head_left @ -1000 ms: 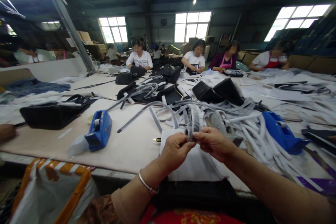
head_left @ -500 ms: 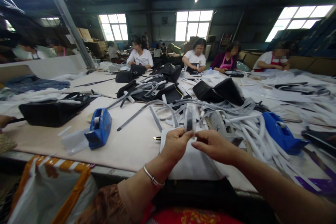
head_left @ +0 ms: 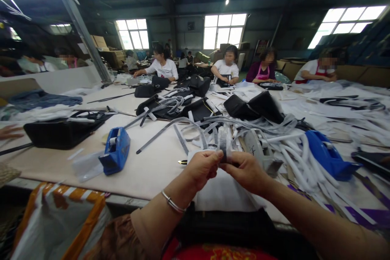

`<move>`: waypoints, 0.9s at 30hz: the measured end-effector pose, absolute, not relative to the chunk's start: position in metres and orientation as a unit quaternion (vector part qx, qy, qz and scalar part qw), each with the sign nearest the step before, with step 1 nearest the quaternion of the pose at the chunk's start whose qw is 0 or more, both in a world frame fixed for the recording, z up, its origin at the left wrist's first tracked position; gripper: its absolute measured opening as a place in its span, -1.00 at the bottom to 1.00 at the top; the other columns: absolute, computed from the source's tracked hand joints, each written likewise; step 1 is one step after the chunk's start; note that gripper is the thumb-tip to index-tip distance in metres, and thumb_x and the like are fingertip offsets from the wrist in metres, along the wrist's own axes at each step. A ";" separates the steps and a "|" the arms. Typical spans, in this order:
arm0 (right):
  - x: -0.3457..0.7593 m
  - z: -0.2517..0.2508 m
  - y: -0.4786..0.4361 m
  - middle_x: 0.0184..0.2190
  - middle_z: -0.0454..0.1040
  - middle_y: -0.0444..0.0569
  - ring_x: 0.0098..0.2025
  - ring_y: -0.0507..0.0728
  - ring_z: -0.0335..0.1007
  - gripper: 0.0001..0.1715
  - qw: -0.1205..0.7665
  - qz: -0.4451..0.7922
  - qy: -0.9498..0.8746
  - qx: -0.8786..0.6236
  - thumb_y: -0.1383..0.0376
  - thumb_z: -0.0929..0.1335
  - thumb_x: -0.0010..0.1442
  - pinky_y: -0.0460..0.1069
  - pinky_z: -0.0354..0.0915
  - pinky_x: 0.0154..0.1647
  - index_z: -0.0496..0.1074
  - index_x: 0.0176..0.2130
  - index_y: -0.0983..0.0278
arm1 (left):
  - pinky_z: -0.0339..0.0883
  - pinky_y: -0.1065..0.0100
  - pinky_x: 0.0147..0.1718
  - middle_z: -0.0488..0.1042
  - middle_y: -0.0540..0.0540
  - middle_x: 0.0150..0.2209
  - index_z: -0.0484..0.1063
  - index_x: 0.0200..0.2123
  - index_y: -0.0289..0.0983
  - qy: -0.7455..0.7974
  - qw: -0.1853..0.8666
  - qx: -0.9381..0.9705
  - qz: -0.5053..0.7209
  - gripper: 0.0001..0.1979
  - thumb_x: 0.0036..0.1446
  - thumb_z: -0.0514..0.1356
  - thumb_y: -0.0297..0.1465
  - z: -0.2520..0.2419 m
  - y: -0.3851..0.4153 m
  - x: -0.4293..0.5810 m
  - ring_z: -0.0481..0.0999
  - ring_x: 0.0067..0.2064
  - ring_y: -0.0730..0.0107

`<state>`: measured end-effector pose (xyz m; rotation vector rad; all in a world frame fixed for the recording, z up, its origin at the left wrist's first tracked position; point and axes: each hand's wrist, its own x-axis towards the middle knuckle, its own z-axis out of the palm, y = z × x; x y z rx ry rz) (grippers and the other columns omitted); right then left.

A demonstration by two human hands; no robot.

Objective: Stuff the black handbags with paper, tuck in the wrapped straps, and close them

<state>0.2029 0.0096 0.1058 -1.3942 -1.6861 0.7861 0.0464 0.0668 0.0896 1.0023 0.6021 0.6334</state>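
Right hand [head_left: 247, 174] has rejoined the apparently film-wrapped strap [head_left: 224, 143].

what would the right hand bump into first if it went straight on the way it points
Most likely the left hand: the right hand points forward and to the left, and the left one lies just ahead of it, beside the wrapped strip. The depth between them is hard to judge.

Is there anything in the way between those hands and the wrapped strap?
Nothing I can see: the left hand pinches the wrapped strap, and the right hand is right up against it.
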 end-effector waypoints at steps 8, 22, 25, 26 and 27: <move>0.222 0.100 0.005 -0.57 0.30 -0.10 -0.50 0.03 0.18 -0.63 0.338 0.297 -0.707 -0.546 0.10 0.33 0.23 -0.06 0.09 -0.47 0.36 -0.49 0.30 | -0.18 0.42 -0.58 0.07 0.16 -0.66 0.29 -0.54 -0.29 0.312 0.738 0.495 0.335 -0.60 -0.06 0.35 -0.12 0.086 0.065 0.053 -0.01 -0.61 0.62; 0.213 0.087 0.019 -0.71 0.10 -0.34 -0.71 -0.18 -0.21 -0.42 0.430 0.655 -0.303 -0.542 0.03 0.57 -0.15 -0.18 -0.30 -0.72 0.19 -0.50 0.26 | 0.12 0.30 -0.41 0.50 -0.18 -0.38 0.45 -0.36 -0.28 0.303 0.259 0.912 0.095 -0.71 0.26 0.03 -0.26 0.090 0.066 0.048 0.43 -0.38 0.22; 0.212 0.093 0.019 -0.74 0.01 -0.36 -0.71 -0.14 -0.23 -0.44 0.461 0.610 -0.328 -0.555 0.01 0.54 -0.15 -0.14 -0.31 -0.70 0.18 -0.52 0.23 | 0.11 0.36 -0.44 0.39 -0.06 -0.52 0.37 -0.51 -0.27 0.274 0.374 0.874 0.147 -0.73 0.20 0.12 -0.28 0.095 0.070 0.045 0.35 -0.46 0.37; 0.211 0.096 0.019 -0.74 0.01 -0.35 -0.70 -0.13 -0.21 -0.46 0.472 0.585 -0.344 -0.563 0.01 0.52 -0.13 -0.12 -0.28 -0.69 0.19 -0.53 0.23 | 0.09 0.38 -0.47 0.31 -0.01 -0.58 0.33 -0.55 -0.27 0.273 0.447 0.836 0.165 -0.70 0.19 0.15 -0.25 0.096 0.072 0.044 0.30 -0.50 0.43; 0.211 0.097 0.018 -0.72 0.03 -0.33 -0.69 -0.11 -0.17 -0.50 0.480 0.549 -0.373 -0.574 0.02 0.50 -0.09 -0.11 -0.22 -0.67 0.21 -0.54 0.23 | 0.06 0.40 -0.51 0.23 0.04 -0.62 0.29 -0.57 -0.27 0.274 0.532 0.780 0.182 -0.65 0.17 0.18 -0.20 0.097 0.074 0.045 0.22 -0.55 0.48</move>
